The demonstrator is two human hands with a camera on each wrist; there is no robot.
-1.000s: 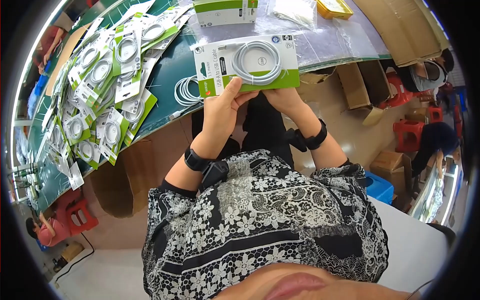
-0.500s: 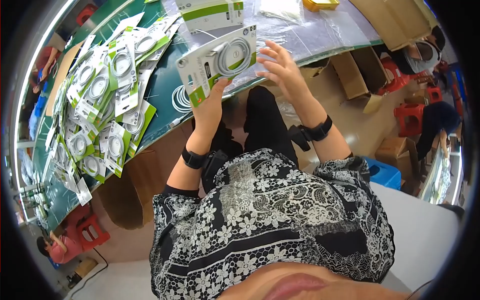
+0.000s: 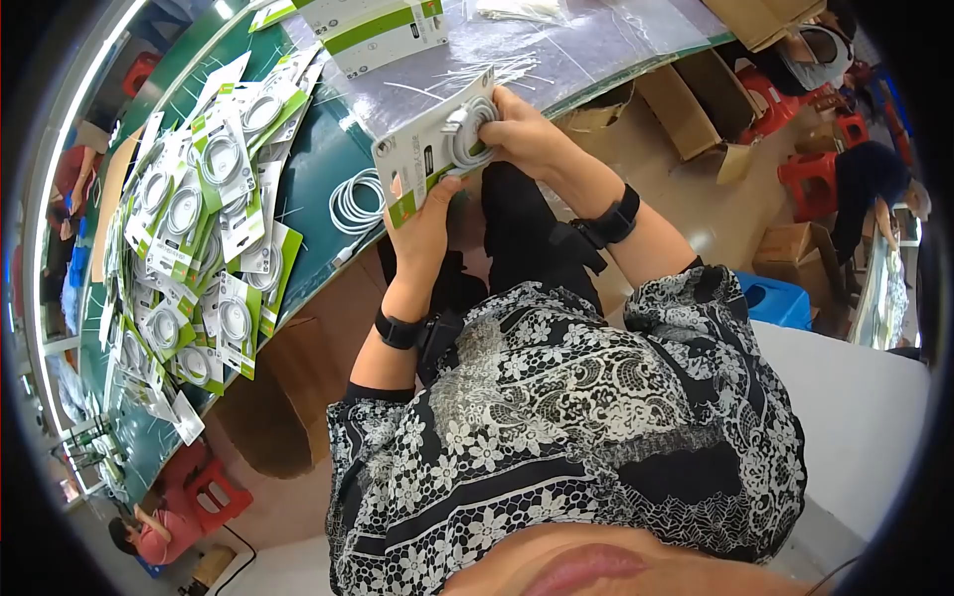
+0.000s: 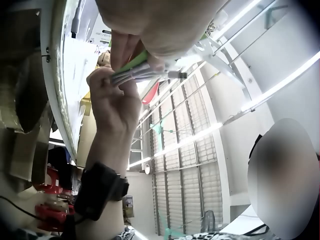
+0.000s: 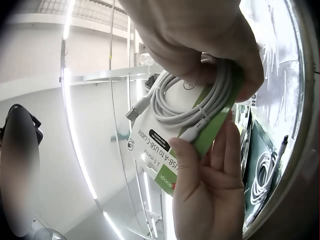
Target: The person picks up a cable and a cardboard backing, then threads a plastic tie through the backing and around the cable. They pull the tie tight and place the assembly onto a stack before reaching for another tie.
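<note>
A white and green cable card (image 3: 409, 149) is held up over the table's front edge, with a coiled white cable (image 3: 471, 134) fastened to its face. The left hand (image 3: 422, 223) pinches the card's lower end, thumb on the front. At the other end the right hand (image 3: 527, 134) grips the card and coil, its thumb on the cable. In the right wrist view the left thumb presses the card (image 5: 156, 140) beside a cable plug, and the coil (image 5: 172, 112) runs under the right hand (image 5: 200, 45). The left wrist view shows the card nearly edge-on.
Many carded cables (image 3: 184, 209) lie heaped on the green table at the left. A loose coiled cable (image 3: 356, 202) lies near the front edge. Behind the hands stand a green and white box (image 3: 383, 35) and scattered white ties (image 3: 497, 70). Cardboard boxes (image 3: 686, 114) are at the right.
The right hand left the card's lower edge, opened beside it, then took hold of its far end and the coil. The card turned from facing the head camera to a steep slant.
</note>
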